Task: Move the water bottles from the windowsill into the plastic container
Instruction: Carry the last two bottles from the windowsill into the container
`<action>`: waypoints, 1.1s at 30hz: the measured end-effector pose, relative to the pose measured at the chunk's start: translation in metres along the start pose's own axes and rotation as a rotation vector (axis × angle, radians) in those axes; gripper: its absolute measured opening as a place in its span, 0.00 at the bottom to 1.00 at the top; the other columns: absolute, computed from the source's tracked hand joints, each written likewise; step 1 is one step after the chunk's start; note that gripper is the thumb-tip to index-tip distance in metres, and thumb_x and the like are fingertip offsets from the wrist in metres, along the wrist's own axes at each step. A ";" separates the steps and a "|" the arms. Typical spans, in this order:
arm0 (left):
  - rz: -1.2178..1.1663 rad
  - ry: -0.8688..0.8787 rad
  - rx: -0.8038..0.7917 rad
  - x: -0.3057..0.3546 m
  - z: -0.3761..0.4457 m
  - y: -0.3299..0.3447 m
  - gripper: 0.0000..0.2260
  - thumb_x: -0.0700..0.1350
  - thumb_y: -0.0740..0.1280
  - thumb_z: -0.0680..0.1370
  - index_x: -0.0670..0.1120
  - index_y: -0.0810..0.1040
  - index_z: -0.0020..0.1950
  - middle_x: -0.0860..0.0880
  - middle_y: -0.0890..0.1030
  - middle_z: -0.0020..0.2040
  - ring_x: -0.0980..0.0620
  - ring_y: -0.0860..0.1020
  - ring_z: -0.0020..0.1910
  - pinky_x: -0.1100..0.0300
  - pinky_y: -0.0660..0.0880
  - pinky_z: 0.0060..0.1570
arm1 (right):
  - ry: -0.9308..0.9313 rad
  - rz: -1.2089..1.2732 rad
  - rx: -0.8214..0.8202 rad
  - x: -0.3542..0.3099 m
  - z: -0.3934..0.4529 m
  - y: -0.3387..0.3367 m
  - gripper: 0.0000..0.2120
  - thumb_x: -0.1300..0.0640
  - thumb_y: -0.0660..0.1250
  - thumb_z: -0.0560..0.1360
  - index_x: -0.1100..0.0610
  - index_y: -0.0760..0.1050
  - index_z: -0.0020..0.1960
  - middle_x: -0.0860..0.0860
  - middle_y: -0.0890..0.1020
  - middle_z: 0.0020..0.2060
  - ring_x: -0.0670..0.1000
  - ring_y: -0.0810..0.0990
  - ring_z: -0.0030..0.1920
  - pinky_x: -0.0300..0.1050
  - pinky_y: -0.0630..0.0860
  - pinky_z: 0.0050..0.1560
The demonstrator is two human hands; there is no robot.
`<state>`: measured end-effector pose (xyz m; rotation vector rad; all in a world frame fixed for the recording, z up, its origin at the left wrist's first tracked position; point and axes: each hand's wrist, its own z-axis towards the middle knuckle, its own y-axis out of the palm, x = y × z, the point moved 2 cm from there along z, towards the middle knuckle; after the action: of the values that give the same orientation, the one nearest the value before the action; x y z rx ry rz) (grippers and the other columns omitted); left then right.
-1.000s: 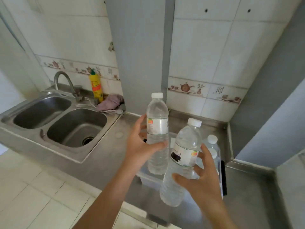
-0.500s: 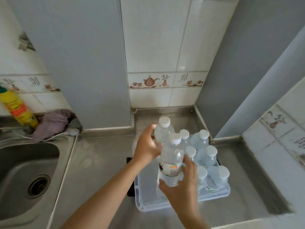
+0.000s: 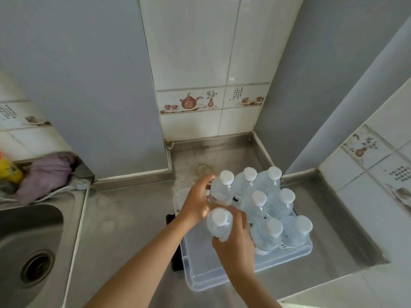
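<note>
A clear plastic container sits on the steel counter in the corner. Several white-capped water bottles stand upright in its right and back part. My left hand grips a bottle at the container's back left, beside the others. My right hand is wrapped around a second bottle just in front of it, over the container's left side. Whether either bottle's base touches the container floor is hidden by my hands. The windowsill is out of view.
A steel sink lies to the left, with a purple cloth and a yellow bottle behind it. A dark flat object pokes out from under the container's left edge. Tiled and grey walls close in the corner.
My view tipped down from the sink to the container. Both hands carried their bottles down into the container's left side, next to the standing ones.
</note>
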<state>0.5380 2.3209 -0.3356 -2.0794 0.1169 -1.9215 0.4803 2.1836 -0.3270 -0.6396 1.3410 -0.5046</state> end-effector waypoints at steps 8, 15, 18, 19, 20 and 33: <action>0.174 0.031 -0.098 -0.002 0.002 -0.003 0.27 0.54 0.79 0.68 0.61 0.73 0.64 0.60 0.77 0.62 0.56 0.75 0.62 0.56 0.70 0.64 | 0.015 -0.043 0.099 0.002 -0.006 0.000 0.33 0.61 0.74 0.66 0.49 0.61 0.64 0.51 0.78 0.58 0.55 0.80 0.55 0.45 0.78 0.46; 0.142 -0.041 -0.200 -0.003 -0.022 -0.029 0.39 0.63 0.71 0.69 0.64 0.57 0.76 0.63 0.70 0.68 0.61 0.71 0.66 0.62 0.71 0.62 | -0.114 0.028 0.158 -0.010 -0.010 -0.016 0.40 0.64 0.74 0.69 0.45 0.56 0.71 0.45 0.63 0.70 0.45 0.67 0.67 0.34 0.73 0.49; 0.070 -0.131 -0.250 -0.008 -0.035 -0.025 0.45 0.58 0.74 0.71 0.65 0.47 0.78 0.58 0.61 0.78 0.56 0.73 0.69 0.51 0.74 0.66 | -0.106 0.047 0.149 -0.011 -0.011 -0.021 0.41 0.70 0.72 0.68 0.46 0.57 0.71 0.48 0.65 0.69 0.43 0.66 0.66 0.19 0.66 0.49; 0.080 -0.159 -0.257 -0.010 -0.036 -0.023 0.49 0.52 0.76 0.71 0.64 0.44 0.79 0.61 0.58 0.78 0.54 0.72 0.69 0.50 0.73 0.67 | -0.112 0.038 0.147 -0.012 -0.012 -0.023 0.41 0.71 0.72 0.67 0.46 0.58 0.71 0.49 0.66 0.69 0.43 0.66 0.66 0.19 0.65 0.51; 0.090 -0.183 -0.279 -0.011 -0.037 -0.018 0.54 0.47 0.78 0.71 0.63 0.40 0.79 0.63 0.57 0.77 0.53 0.72 0.69 0.51 0.73 0.67 | -0.139 0.007 0.158 -0.014 -0.011 -0.027 0.41 0.72 0.73 0.66 0.48 0.59 0.71 0.50 0.68 0.68 0.44 0.66 0.66 0.24 0.66 0.55; -0.033 -0.288 -0.066 -0.047 -0.036 0.048 0.65 0.58 0.82 0.46 0.67 0.47 0.74 0.52 0.69 0.70 0.49 0.72 0.67 0.45 0.74 0.66 | -0.474 -0.451 0.042 -0.022 0.019 -0.053 0.36 0.71 0.77 0.54 0.56 0.77 0.61 0.53 0.81 0.59 0.57 0.76 0.63 0.57 0.74 0.61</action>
<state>0.5050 2.2814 -0.3916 -2.3894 0.0826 -1.6337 0.4966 2.1624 -0.2730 -0.9660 0.7351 -0.6892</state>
